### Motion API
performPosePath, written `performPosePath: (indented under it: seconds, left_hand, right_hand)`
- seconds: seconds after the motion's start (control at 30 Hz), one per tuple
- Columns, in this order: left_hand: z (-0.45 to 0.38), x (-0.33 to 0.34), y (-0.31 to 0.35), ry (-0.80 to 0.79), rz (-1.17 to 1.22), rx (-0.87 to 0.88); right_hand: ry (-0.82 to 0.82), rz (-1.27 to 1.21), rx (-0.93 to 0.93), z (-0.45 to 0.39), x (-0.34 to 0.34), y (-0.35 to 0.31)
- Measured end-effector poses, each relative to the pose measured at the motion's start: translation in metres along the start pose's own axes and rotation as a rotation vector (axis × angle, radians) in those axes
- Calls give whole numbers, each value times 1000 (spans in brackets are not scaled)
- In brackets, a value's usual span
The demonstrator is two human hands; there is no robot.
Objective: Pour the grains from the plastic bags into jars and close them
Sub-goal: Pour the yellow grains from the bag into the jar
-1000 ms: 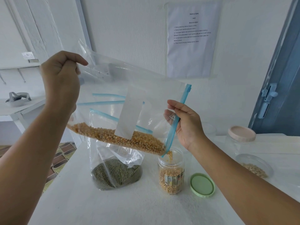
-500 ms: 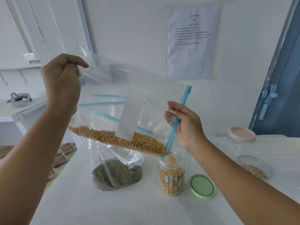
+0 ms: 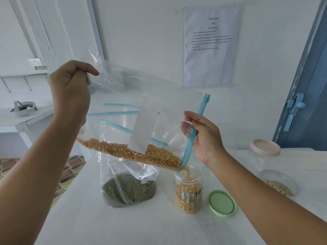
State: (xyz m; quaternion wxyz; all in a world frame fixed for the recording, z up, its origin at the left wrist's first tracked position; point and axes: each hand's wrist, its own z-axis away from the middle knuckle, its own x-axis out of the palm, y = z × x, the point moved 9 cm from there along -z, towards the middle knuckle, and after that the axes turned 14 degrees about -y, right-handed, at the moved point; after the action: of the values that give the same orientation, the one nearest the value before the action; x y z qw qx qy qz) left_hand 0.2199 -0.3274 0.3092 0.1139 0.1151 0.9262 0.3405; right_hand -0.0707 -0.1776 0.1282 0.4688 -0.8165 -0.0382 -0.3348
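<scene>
From my remote seat I saw the left hand (image 3: 70, 89), in the upper left of the frame, pinching the bottom corner of the clear zip bag (image 3: 159, 106) and holding it high, while the right hand (image 3: 203, 137), right of centre, had its fingers curled round the blue zip edge, steering the mouth downward. The corn kernels (image 3: 138, 153) lay in a sloping band along the low side of the bag. Half a second before, the stream had only just reached the jar (image 3: 188, 188) at lower centre; by this moment the bag had tipped a little further, the stream ran steadily from the bag's corner into the jar's open mouth, and the level in it had climbed to roughly two thirds. I judged the pour well under way, with plenty still left in the bag. The green lid (image 3: 222, 203) lay flat on the table (image 3: 141, 227) just right of the jar, waiting. Left of it stood a second bag (image 3: 129, 188) of dark green grains, untouched.
</scene>
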Motion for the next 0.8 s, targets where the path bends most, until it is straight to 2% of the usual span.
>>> performPosePath:
  seconds: [0.6, 0.8]
  left_hand:
    - [4, 5, 12, -46, -65, 22]
    - [3, 9, 11, -153, -85, 97]
  right_hand:
    - [6, 5, 1, 0, 0, 1]
    - [5, 10, 0, -1, 0, 0]
